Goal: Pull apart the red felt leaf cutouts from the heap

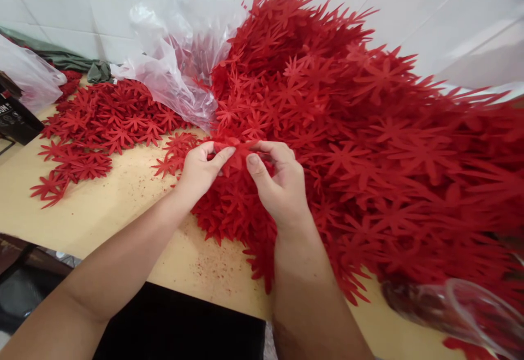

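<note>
Over the front of a large heap, my left hand (201,168) pinches a red flower-shaped cutout (236,155) between thumb and fingers. My right hand (282,180) is at the right side of the same cutout, its fingers curled and the fingertips at the petals; the thumb lies close in front. The cutout blends into the red behind it, so its outline is hard to follow. Around and beneath both hands spreads the heap of similar red many-petalled cutouts (327,103), high at the back and running off to the right.
A smaller pile of red cutouts (118,114) lies to the left on the pale table (135,185). Behind it stands a crumpled clear plastic bag (176,60). A clear plastic container (454,311) lies at the lower right. Dark green cloth (98,71) and a black box (18,114) are far left.
</note>
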Demonstrator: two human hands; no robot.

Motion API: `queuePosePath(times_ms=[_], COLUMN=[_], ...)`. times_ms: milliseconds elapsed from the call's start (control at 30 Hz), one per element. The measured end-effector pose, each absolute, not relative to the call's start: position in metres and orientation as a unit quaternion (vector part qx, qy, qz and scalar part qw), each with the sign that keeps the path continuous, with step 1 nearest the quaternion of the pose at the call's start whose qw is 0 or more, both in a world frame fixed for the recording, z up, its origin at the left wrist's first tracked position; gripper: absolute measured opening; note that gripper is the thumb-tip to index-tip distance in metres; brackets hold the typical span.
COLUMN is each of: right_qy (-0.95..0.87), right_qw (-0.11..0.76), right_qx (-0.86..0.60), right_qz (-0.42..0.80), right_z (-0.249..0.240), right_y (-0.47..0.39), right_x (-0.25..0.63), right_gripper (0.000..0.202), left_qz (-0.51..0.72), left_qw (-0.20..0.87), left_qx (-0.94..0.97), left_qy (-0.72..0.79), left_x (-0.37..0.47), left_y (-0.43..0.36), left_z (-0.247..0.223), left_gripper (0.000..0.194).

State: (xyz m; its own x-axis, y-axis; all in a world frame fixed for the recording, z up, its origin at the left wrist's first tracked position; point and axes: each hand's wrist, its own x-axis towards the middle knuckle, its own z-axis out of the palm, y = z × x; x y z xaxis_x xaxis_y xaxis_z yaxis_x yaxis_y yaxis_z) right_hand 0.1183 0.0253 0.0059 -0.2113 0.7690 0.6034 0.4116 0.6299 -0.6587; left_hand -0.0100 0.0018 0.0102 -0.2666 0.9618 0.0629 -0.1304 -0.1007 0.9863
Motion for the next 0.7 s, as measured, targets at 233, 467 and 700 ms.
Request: queuePosePath(times_ms=[233,467,700], right_qy=[-0.707,-0.67,-0.68], right_qw=[0.524,0.562,0.567], right_qx=[-0.431,-0.425,-0.423], right_qz=[0.202,0.235,0.193], right_z=[-0.001,-0.005,-0.004], right_y=[0.032,0.037,0.033], right_x=[0.115,0.117,0.115], right_gripper=[0.022,0.023,0.021], left_qz=[0.647,0.634,0.634], left_qw=[0.444,0.463,0.472], left_qx=[0.431,0.407,0.395], left_qy=[0.446,0.467,0.469], left_x=[-0.006,-0.004,-0.003], left_y=[0.001,-0.002,0.002], left_z=[0.005,0.011,0.006], left_gripper=[0.023,0.011,0.009])
